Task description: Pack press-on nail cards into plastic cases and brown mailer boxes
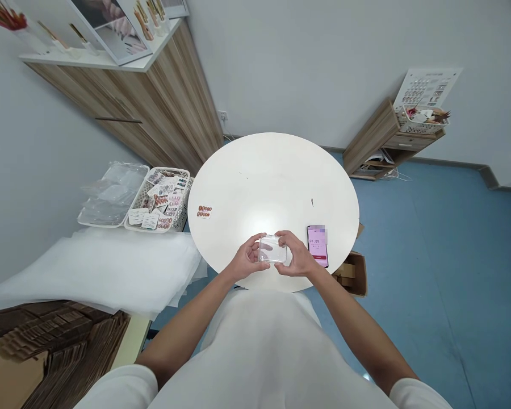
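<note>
Both of my hands hold a small clear plastic box [272,250] just above the near edge of the round white table [272,182]. My left hand [249,260] grips its left end with curled fingers. My right hand [296,255] wraps the right end, fingers over the top. A small card of reddish press-on nails [204,211] lies at the table's left edge, apart from my hands. A phone [317,245] with a lit pink screen lies just right of my right hand.
Left of the table stand a white basket of nail cards [159,200] and a clear tray of plastic bags [111,196]. White foam sheets [102,270] and cardboard [46,341] lie nearer. A cardboard box [352,274] sits on the blue floor; wooden cabinets line the walls.
</note>
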`<state>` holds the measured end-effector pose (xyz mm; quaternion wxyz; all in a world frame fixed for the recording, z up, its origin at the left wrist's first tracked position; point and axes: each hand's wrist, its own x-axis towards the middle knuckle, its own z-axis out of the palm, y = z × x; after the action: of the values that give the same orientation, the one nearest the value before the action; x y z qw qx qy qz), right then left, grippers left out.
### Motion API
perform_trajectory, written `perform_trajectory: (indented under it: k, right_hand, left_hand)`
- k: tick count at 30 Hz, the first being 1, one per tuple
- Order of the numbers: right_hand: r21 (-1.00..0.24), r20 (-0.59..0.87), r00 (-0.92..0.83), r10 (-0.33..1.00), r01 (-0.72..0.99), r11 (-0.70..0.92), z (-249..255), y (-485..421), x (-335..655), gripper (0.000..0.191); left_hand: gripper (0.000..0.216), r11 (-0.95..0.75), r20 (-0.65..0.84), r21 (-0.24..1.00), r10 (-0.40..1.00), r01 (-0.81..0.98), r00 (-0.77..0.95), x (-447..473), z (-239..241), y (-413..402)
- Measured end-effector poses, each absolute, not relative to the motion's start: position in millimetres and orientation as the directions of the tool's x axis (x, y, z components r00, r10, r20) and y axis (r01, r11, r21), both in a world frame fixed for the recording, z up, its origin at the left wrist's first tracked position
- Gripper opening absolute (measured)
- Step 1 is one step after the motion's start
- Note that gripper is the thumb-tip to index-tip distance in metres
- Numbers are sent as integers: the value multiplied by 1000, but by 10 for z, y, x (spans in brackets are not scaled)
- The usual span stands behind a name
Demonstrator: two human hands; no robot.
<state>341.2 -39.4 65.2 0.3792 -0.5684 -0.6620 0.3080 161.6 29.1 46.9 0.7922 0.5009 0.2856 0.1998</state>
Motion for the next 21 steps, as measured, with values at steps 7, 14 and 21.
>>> perform_trajectory:
  k: [7, 14, 21]
  right_hand:
    - [-879, 170, 7, 985, 454, 148, 630, -428, 3405, 37]
    - [-920, 203, 53, 978, 353, 172, 694, -362, 3438, 35]
    - [-944, 144, 55, 988, 307, 120, 707, -328, 3510, 32]
  left_hand:
    - [81, 462, -274, 886, 582, -34, 765, 1661, 525, 273]
    - [80, 450, -221, 887, 611, -104, 760, 1729, 591, 228]
    - [74, 450, -295, 892, 658, -48, 692, 1737, 601, 259]
